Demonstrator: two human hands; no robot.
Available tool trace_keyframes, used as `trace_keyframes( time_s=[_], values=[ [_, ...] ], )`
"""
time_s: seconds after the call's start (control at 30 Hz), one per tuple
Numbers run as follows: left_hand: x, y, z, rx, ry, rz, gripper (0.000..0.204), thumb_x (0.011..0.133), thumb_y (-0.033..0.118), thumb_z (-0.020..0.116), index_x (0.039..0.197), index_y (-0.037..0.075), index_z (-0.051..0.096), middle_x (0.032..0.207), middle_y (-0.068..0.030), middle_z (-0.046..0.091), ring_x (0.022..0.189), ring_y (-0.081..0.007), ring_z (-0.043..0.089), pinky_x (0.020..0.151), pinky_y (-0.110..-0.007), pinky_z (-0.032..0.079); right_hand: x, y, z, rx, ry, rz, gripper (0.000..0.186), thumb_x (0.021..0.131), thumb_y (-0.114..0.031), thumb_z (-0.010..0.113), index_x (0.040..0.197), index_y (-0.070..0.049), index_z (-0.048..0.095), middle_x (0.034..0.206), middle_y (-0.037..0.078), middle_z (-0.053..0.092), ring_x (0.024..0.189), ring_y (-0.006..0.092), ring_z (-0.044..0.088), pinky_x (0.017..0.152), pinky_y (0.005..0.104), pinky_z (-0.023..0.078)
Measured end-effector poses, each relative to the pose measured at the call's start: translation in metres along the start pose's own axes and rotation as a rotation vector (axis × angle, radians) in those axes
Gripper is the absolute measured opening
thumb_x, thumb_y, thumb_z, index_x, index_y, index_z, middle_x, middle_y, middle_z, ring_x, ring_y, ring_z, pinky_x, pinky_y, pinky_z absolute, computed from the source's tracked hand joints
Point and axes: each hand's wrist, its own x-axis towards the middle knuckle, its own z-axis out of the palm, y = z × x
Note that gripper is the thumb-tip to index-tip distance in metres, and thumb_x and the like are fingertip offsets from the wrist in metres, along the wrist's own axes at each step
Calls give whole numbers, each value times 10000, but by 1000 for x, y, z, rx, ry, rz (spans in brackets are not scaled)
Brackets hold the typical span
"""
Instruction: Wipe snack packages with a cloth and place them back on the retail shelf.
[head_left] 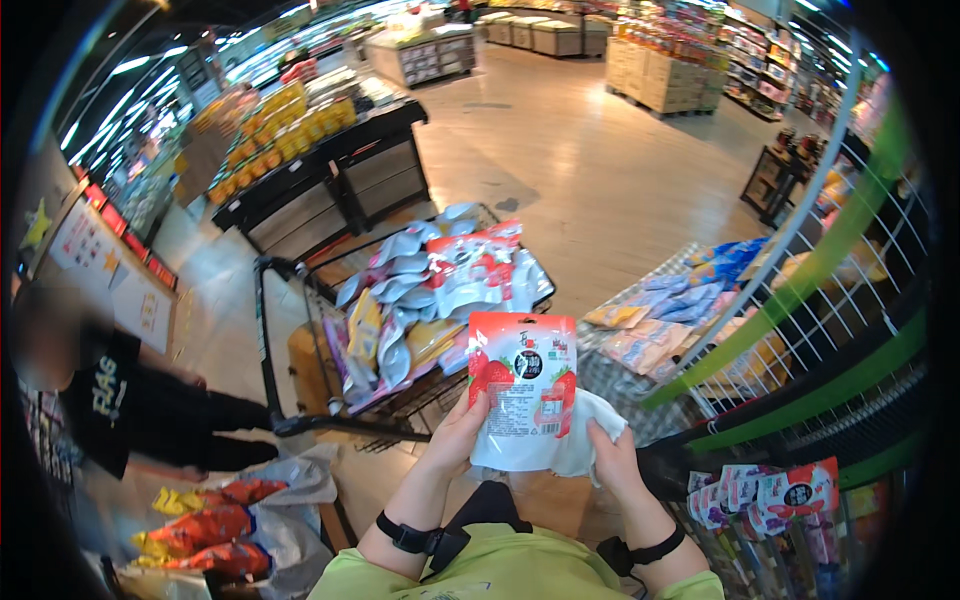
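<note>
"So, where is the strawberry pouch (522, 350)?"

"Upright in front of the wearer, near the shopping cart (290, 426). It is red along the top and white below, with strawberries printed at both sides; a block of small print and a barcode face the wearer."

"And the left hand (460, 428)?"

"It grips the pouch by its left edge, thumb on the near face, the other fingers mostly hidden behind."

"What about the right hand (613, 455)?"

"Its fingers are closed on a white cloth (597, 415) at the pouch's lower right corner. I cannot tell whether they press on the pouch too."

"What does the cart carry?"

"A heap of packages: a second red-and-white pouch (480, 265) lies on top, silvery pouches (400, 272) are piled to its left, and a yellow packet (365, 325) sits lower down."

"Anything on either side?"

"On the right, blue and pink packets (665, 310) lie on a checked cloth (605, 370), next to a white wire rack (870, 270). More pouches (790, 495) hang below that. On the left, a person in black (110, 400) stands near the cart, and orange-red bags (210, 530) lie at the lower left."
</note>
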Motion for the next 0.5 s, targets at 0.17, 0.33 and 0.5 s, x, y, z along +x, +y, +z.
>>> trace_keyframes(
  time_s=[0.17,0.33,0.5],
  values=[
    [-7,18,-15,-68,34,98,469,1000,306,330,1410,87,266,1365,-49,410,1228,-160,411,999,-318,363,18,-21,50,298,-201,262,325,894,-114,522,1191,17,522,1128,86,586,1031,156,544,899,295,417],
    [4,33,-40,-100,121,125,486,998,328,336,1404,69,269,1353,-52,422,1210,-171,425,1005,-327,347,45,-28,87,187,-387,88,344,888,-156,564,1191,-1,519,1095,68,595,1005,142,549,884,303,427],
    [15,66,-68,135,122,15,597,902,198,557,1393,53,251,1296,-77,455,1183,-164,427,1004,-317,331,87,-12,115,95,-294,145,344,878,-168,589,1177,-7,530,1071,61,607,968,138,560,858,306,440]
  ],
)
